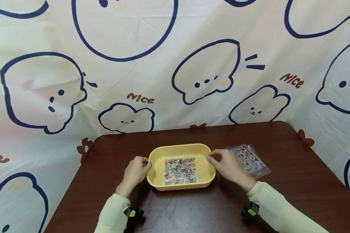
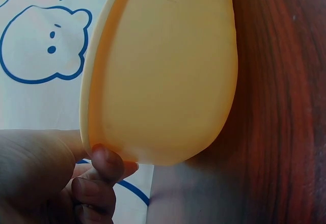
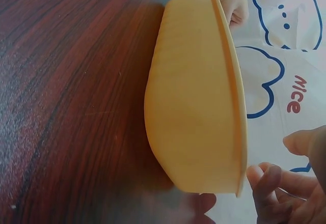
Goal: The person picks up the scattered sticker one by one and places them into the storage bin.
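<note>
A shallow yellow plastic tray with rounded corners (image 1: 202, 169) sits at the middle of the dark reddish-brown wood-grain table (image 1: 175, 210), its long sides facing near and far. On its floor lies a flat, clear packet of tiny multicoloured pieces (image 1: 180, 171). The left hand (image 1: 134, 171) pinches the rim at the tray's left end, fingertips gathered close together. The right hand (image 1: 228, 163) is at the right end, its thumb spread away from the other fingers; one fingertip is at the rim, though whether it touches I cannot tell. Just beyond that hand, to the right of the tray, lie overlapping clear plastic packets of similar pieces (image 1: 249, 160), partly hidden by it. Both arms wear pale cream-green sleeves (image 1: 113, 212). At the far side hangs a white cloth printed with blue-outlined cartoon animals (image 1: 160, 74).
</note>
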`<move>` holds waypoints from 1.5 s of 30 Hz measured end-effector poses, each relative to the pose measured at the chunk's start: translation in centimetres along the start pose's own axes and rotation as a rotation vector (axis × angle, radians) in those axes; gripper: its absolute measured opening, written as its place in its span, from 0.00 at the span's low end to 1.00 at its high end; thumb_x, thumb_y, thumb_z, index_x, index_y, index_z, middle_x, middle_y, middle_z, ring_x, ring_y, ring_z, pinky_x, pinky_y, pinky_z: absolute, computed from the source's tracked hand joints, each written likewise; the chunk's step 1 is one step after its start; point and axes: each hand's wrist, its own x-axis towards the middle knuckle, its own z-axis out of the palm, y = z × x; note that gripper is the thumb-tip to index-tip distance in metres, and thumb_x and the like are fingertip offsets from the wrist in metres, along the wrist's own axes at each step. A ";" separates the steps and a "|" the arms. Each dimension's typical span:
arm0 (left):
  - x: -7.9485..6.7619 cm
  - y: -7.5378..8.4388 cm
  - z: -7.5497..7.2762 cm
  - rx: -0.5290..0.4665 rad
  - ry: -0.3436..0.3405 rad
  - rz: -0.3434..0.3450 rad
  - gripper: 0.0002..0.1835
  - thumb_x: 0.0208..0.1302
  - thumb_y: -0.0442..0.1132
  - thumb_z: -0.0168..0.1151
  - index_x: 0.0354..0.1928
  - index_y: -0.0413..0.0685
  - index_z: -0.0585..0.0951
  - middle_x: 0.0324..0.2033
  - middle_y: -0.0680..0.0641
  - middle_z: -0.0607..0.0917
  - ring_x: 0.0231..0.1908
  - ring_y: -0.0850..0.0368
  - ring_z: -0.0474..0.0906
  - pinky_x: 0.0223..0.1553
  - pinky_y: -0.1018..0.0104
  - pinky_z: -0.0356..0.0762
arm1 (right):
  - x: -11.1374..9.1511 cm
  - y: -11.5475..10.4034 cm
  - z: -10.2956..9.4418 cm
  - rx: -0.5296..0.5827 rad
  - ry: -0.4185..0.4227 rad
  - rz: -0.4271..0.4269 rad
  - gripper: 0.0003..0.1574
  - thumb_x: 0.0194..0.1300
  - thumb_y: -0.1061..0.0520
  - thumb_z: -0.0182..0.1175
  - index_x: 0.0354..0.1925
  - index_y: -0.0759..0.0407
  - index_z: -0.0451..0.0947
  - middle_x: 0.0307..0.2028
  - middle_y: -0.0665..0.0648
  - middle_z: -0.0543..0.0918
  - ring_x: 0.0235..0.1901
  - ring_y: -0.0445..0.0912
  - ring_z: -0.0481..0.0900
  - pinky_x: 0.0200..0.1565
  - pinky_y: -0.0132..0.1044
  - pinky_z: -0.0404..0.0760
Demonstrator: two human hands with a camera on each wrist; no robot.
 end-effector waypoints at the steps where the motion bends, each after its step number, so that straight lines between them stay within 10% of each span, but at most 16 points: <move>1: 0.0 0.0 0.0 0.000 0.001 0.001 0.19 0.69 0.44 0.61 0.53 0.38 0.85 0.39 0.43 0.91 0.35 0.54 0.85 0.37 0.54 0.81 | -0.1 0.0 -0.1 0.001 -0.002 0.001 0.12 0.70 0.52 0.63 0.44 0.58 0.86 0.41 0.57 0.88 0.24 0.43 0.70 0.25 0.35 0.69; 17: -0.2 0.2 -0.1 0.014 0.009 0.014 0.18 0.70 0.43 0.60 0.53 0.38 0.85 0.39 0.43 0.91 0.37 0.53 0.86 0.39 0.52 0.81 | -0.1 0.8 -0.9 -0.036 0.032 -0.031 0.10 0.71 0.53 0.62 0.41 0.56 0.87 0.40 0.56 0.89 0.35 0.44 0.79 0.36 0.38 0.77; 45: -0.2 0.2 -0.1 0.013 0.002 0.008 0.18 0.70 0.42 0.60 0.53 0.37 0.85 0.40 0.42 0.91 0.38 0.52 0.86 0.40 0.50 0.81 | -0.4 2.3 -2.1 -0.001 0.081 -0.035 0.11 0.70 0.53 0.63 0.42 0.59 0.86 0.35 0.56 0.88 0.21 0.42 0.72 0.22 0.33 0.72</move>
